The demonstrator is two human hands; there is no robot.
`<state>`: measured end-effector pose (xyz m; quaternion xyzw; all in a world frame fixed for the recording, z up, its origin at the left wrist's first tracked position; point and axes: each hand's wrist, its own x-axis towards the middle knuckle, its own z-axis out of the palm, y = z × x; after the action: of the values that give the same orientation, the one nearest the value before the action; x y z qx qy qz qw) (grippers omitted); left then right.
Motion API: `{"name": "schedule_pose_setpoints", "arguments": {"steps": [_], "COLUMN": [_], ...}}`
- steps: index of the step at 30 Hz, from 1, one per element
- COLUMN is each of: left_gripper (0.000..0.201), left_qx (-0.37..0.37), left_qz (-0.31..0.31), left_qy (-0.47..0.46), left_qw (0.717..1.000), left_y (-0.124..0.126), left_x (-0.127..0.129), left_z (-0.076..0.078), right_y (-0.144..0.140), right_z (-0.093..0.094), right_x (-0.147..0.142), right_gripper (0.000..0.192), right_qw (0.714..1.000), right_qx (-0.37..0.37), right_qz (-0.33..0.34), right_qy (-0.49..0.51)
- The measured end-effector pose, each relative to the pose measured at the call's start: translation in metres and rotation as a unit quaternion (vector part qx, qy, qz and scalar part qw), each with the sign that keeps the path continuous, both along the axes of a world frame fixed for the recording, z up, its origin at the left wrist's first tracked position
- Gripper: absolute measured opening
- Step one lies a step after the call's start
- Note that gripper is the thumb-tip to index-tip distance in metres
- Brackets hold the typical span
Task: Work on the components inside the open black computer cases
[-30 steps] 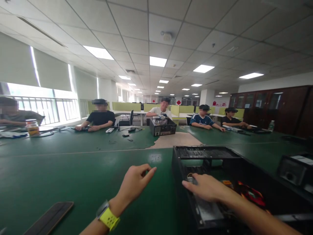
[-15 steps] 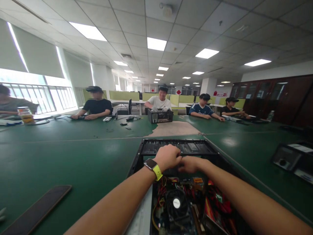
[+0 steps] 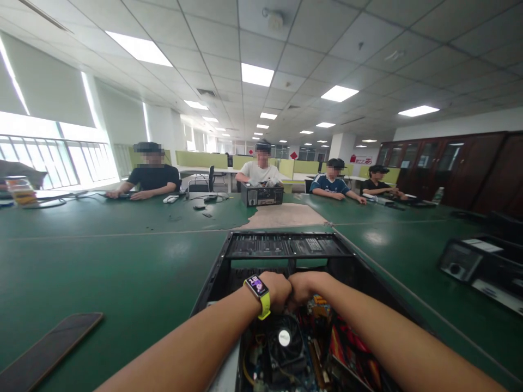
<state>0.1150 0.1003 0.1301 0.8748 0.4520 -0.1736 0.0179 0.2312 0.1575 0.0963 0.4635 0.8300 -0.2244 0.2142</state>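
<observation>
An open black computer case [image 3: 206, 283] lies in front of me, its inside facing up. Both my hands are down in it, side by side and touching or nearly so. My left hand [image 3: 278, 291], with a smartwatch [image 3: 256, 285] on a lime-green band at the wrist, is curled closed. Against it, my right hand [image 3: 304, 287] bends downward with its fingers drawn together. Whatever the fingertips hold is hidden below the hands. Just nearer to me sits a round cooling fan [image 3: 284, 338]. Red parts and cables [image 3: 351, 351] fill the area under my right forearm.
A dark flat panel [image 3: 51, 348] lies on the green table [image 3: 134, 283] at left. Another device [image 3: 469, 267] stands at right. Across the table several people sit, one behind a second computer case [image 3: 262, 195]. A jar [image 3: 22, 191] stands far left.
My hands have come down and toward me, from near the far end of the case to just beyond the fan. The watch face has lit up. The view has shifted slightly right.
</observation>
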Motion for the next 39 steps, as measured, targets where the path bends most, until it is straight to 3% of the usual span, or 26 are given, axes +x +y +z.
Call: {"name": "schedule_pose_setpoints", "arguments": {"steps": [7, 11, 14, 17, 23, 25, 29, 35, 39], "left_gripper": [0.043, 0.092, 0.116, 0.102, 0.081, 0.072, 0.046, 0.032, 0.035], "left_qx": [-0.137, -0.229, -0.147, -0.079, -0.056, -0.101, -0.271, -0.113, -0.078], "left_qz": [-0.011, 0.003, 0.009, -0.02, -0.039, -0.036, -0.08, -0.057, -0.021], "left_qy": [0.032, 0.005, 0.044, 0.065, 0.055, 0.058, -0.013, -0.016, -0.006], "left_qw": [0.99, 0.974, 0.988, 0.995, 0.996, 0.993, 0.959, 0.992, 0.997], "left_y": [-0.009, -0.024, -0.036, -0.04, -0.039, -0.037, -0.029, -0.009, -0.004], "left_x": [0.002, 0.005, 0.016, 0.026, 0.027, 0.024, 0.017, 0.012, 0.012], "left_z": [0.019, 0.025, 0.019, 0.011, 0.012, 0.014, 0.009, 0.003, 0.004], "right_y": [0.014, 0.015, 0.014, 0.014, 0.012, 0.01, 0.007, 0.009, 0.001], "right_z": [-0.019, -0.024, -0.022, -0.018, -0.011, -0.008, -0.003, -0.002, -0.002], "right_x": [0.019, 0.019, 0.016, 0.016, 0.017, 0.016, 0.016, 0.019, 0.012], "right_gripper": [0.055, 0.043, 0.034, 0.032, 0.039, 0.039, 0.039, 0.033, 0.028], "right_qw": [0.994, 0.992, 0.993, 0.995, 0.998, 0.998, 0.998, 0.999, 0.996], "right_qx": [-0.092, -0.107, -0.099, -0.09, -0.053, -0.051, -0.048, 0.015, 0.077], "right_qz": [-0.049, -0.057, -0.051, -0.031, 0.02, 0.033, 0.046, 0.046, 0.042], "right_qy": [0.018, 0.032, 0.029, 0.013, -0.01, -0.009, 0.005, -0.006, -0.019]}}
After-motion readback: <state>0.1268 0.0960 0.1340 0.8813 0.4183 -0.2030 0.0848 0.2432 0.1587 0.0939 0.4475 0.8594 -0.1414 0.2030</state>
